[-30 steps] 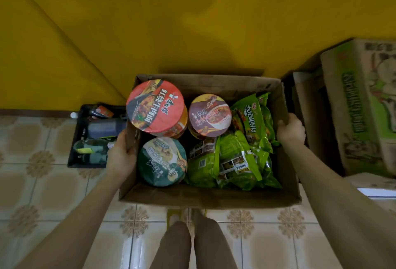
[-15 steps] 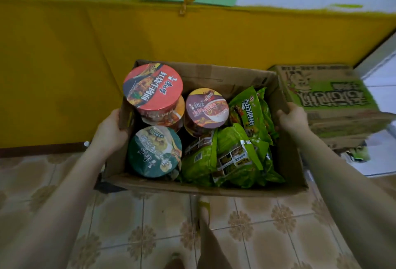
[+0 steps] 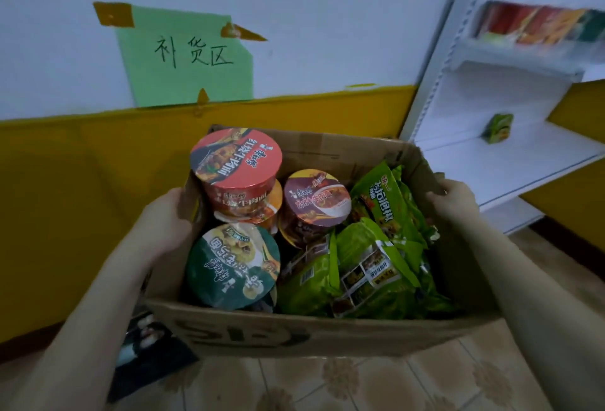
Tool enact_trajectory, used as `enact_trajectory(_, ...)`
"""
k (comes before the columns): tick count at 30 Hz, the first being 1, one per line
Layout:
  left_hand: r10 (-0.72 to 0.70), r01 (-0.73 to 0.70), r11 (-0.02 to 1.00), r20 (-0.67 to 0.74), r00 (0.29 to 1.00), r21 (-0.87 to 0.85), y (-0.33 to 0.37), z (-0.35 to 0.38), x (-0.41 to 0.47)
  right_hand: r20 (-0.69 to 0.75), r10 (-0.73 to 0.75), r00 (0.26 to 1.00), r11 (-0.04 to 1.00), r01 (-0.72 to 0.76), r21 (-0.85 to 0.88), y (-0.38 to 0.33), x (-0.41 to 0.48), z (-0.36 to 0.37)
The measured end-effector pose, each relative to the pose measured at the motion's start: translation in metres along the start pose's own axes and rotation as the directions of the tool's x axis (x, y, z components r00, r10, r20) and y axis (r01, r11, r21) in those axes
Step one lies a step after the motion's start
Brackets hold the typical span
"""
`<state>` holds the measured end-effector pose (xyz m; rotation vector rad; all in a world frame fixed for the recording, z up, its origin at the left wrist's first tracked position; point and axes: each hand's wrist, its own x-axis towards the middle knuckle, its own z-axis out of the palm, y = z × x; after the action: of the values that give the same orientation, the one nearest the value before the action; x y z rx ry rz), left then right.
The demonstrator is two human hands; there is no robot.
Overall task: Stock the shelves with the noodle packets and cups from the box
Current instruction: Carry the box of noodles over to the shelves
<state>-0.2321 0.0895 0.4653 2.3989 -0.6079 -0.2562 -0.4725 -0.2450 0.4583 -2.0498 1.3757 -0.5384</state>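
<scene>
White shelves point(image 3: 510, 161) stand front-right, just beyond box point(image 3: 294, 335). My left hand point(image 3: 163, 217) grips box's left side, my right hand point(image 3: 453, 199) its right side. Green sign point(image 3: 183, 57) on wall point(image 3: 327, 17) ahead. Inside box: noodle packets point(image 3: 370, 266) right, cups point(image 3: 235, 155) left. Lone green packet point(image 3: 499, 127) on shelf.

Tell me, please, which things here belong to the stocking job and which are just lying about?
Job: box, cups, packets, shelves, left hand and right hand gripping the box.
Lying about: wall sign, dark item on the floor.

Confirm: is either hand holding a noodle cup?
No: the left hand and right hand each grip a side wall of the box, with the cups inside.
</scene>
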Motion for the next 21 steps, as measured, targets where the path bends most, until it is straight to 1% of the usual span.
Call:
enact_trajectory(5,0.141,-0.143,0.990,0.065,0.988,0.023,0.075,0.035,-0.014,-0.053,0.125,0.991,0.989,-0.120,0.088,0.061,-0.017,-0.079)
enact_trajectory(8,0.213,-0.213,0.977,0.103,0.972,-0.008,0.125,0.071,-0.025,-0.111,0.159,0.981,0.985,-0.150,0.083,0.104,-0.018,-0.129)
enact_trajectory(13,0.250,-0.240,0.968,0.154,0.956,-0.080,0.210,0.146,-0.052,-0.194,0.213,0.958,0.977,-0.203,0.067,0.182,-0.006,-0.208)
enact_trajectory(17,0.286,-0.271,0.957,0.196,0.938,-0.100,0.269,0.202,-0.066,-0.247,0.260,0.933,0.965,-0.258,0.043,0.239,0.007,-0.258)
enact_trajectory(21,0.315,-0.296,0.949,0.256,0.914,-0.111,0.324,0.255,-0.069,-0.249,0.340,0.907,0.940,-0.334,0.068,0.291,0.024,-0.292)
